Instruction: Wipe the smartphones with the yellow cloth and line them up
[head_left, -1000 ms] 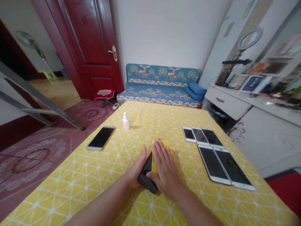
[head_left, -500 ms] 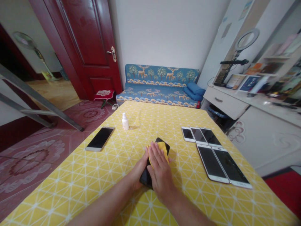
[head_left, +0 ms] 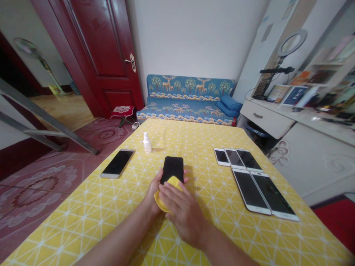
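A black smartphone [head_left: 173,167] lies in my left hand [head_left: 154,188], whose fingers wrap round it from beneath; some fingertips show at its right edge. My right hand [head_left: 183,210] presses a yellow cloth [head_left: 173,181] flat on the lower part of the phone, its fingers close together. Part of the cloth sticks out to the left over my left palm. The lower end of the phone is hidden under the cloth and hand. Beyond, to the left, stands a small white spray bottle [head_left: 147,143].
Left on the yellow patterned tablecloth [head_left: 194,136] lies a phone with a dark screen [head_left: 118,163]. Several white-framed phones [head_left: 251,192] lie together at the right. A blue patterned sofa [head_left: 188,107] stands behind the table, a white cabinet [head_left: 318,155] on the right.
The phone has turned from a slant to nearly upright in view. My right hand and the cloth have slid down towards its lower end, baring the upper screen.
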